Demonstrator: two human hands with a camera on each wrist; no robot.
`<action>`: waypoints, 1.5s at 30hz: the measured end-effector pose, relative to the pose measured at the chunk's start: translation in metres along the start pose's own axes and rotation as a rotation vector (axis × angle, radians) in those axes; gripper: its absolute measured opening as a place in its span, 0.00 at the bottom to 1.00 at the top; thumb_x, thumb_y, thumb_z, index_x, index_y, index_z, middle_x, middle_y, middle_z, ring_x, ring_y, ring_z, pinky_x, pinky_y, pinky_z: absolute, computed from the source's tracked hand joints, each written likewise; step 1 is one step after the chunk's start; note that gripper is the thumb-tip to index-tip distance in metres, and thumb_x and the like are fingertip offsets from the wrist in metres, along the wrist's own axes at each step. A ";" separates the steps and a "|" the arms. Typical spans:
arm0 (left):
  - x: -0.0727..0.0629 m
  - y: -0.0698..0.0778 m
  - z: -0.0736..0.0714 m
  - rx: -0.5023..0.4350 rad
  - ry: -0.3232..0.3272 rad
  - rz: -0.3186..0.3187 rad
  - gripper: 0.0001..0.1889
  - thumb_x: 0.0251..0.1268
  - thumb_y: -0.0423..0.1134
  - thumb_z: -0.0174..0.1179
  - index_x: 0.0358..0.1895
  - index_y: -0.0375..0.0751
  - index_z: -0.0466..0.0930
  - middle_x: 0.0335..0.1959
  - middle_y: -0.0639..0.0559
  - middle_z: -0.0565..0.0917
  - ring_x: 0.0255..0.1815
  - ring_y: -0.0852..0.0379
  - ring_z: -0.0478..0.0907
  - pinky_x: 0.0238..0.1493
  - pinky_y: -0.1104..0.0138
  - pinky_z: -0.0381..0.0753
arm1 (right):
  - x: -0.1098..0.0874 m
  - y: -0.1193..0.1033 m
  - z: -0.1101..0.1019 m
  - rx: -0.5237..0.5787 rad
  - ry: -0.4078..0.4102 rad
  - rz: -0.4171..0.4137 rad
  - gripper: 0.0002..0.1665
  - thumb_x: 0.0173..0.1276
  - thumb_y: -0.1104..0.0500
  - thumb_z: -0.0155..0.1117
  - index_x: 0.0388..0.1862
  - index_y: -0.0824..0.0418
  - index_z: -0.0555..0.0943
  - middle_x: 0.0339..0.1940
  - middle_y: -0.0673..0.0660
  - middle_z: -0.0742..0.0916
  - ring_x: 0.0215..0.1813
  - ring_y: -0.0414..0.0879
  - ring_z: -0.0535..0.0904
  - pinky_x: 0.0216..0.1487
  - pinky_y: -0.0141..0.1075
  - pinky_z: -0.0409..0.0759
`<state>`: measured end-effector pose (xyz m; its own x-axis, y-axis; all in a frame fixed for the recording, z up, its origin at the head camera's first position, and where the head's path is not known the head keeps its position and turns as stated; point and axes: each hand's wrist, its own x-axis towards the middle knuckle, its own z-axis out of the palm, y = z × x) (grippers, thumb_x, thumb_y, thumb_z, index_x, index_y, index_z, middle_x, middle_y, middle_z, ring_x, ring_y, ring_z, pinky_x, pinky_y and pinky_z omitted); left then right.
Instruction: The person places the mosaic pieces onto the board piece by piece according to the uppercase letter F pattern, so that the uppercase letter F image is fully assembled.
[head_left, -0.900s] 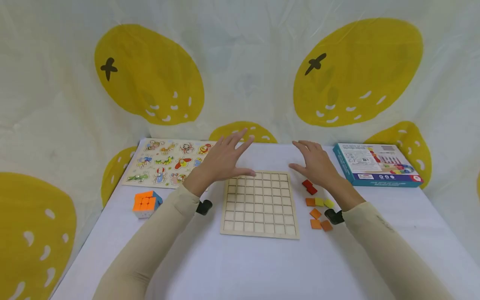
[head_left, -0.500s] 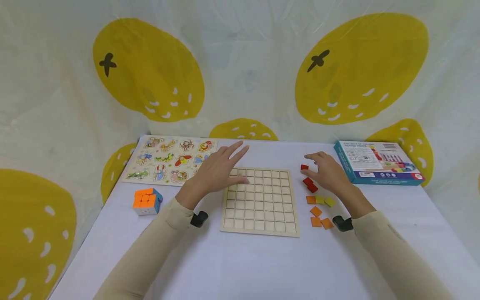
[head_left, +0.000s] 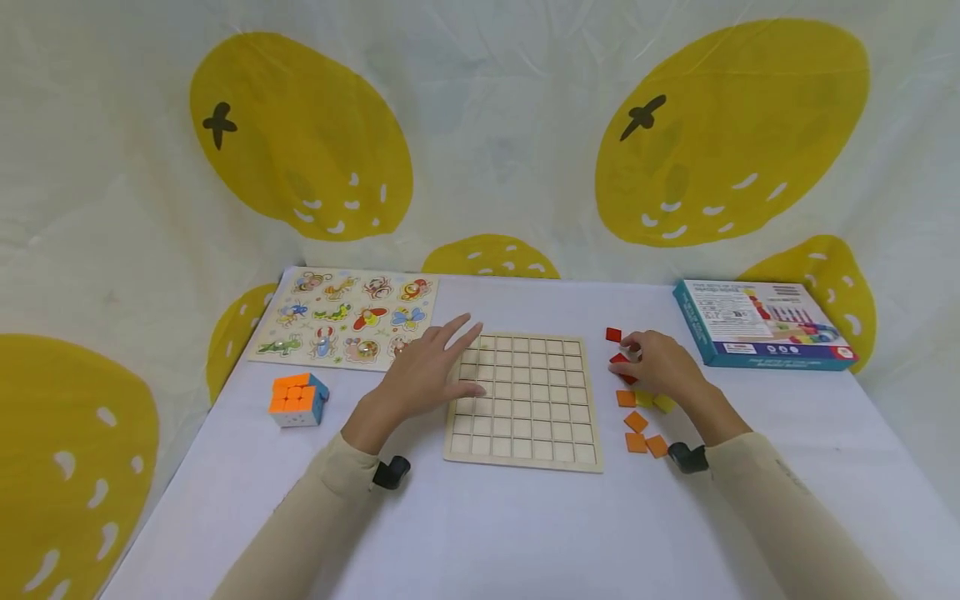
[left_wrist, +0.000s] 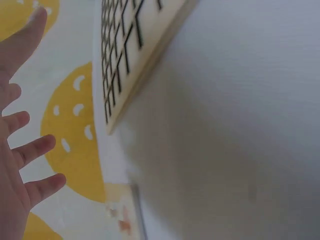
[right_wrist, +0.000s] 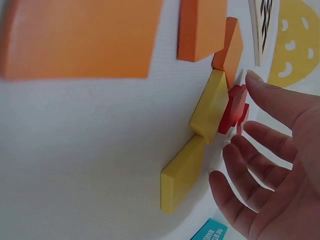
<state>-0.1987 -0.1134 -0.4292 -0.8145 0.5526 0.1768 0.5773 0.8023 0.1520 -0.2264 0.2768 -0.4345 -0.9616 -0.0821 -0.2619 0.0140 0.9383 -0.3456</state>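
My left hand (head_left: 420, 375) hovers at the left side of a wooden grid board (head_left: 525, 400), thumb and fingers spread with nothing between them. In the left wrist view its fingers (left_wrist: 37, 150) are well apart, and the board's corner shows beyond. My right hand (head_left: 663, 367) is right of the board, its thumb and fingers close around red tiles (head_left: 618, 358). The right wrist view has the thumb and fingers parted in front of the red tiles (right_wrist: 233, 109). A single red tile (head_left: 613, 334) lies just beyond. Yellow tiles (right_wrist: 185, 175) and orange tiles (head_left: 636, 421) lie nearer, below the hand.
A puzzle cube (head_left: 294, 402) with an orange top stands at the left. Behind it lies an insect picture puzzle board (head_left: 348, 315). A teal-edged toy box (head_left: 765, 325) is at the back right, and a lemon-print curtain (head_left: 502, 150) hangs behind the white table.
My right hand has come down and toward me onto the red tiles, its fingers drawing together. The left hand has moved back toward me and slightly left, still spread.
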 end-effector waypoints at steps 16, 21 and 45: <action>-0.024 -0.002 0.021 -0.064 -0.147 -0.090 0.44 0.66 0.66 0.60 0.81 0.51 0.60 0.83 0.50 0.61 0.73 0.41 0.71 0.69 0.48 0.76 | 0.006 -0.001 0.007 0.019 -0.036 0.040 0.23 0.72 0.53 0.68 0.58 0.66 0.79 0.50 0.66 0.83 0.47 0.54 0.78 0.43 0.35 0.86; -0.025 -0.003 0.023 -0.056 -0.179 -0.094 0.42 0.68 0.64 0.60 0.80 0.50 0.62 0.82 0.50 0.62 0.74 0.42 0.70 0.69 0.47 0.76 | 0.006 -0.003 0.008 0.049 -0.046 0.039 0.19 0.71 0.57 0.68 0.56 0.64 0.78 0.49 0.66 0.84 0.48 0.55 0.78 0.45 0.37 0.88; -0.027 -0.001 0.025 -0.099 -0.274 -0.107 0.34 0.73 0.57 0.59 0.76 0.45 0.69 0.81 0.50 0.64 0.81 0.46 0.64 0.78 0.49 0.67 | 0.004 -0.007 0.006 0.072 0.002 -0.047 0.12 0.70 0.62 0.69 0.51 0.60 0.83 0.50 0.65 0.86 0.51 0.57 0.78 0.47 0.40 0.89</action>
<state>-0.1786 -0.1232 -0.4586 -0.8485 0.5172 -0.1120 0.4792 0.8407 0.2520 -0.2284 0.2679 -0.4389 -0.9622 -0.1246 -0.2420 -0.0113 0.9067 -0.4217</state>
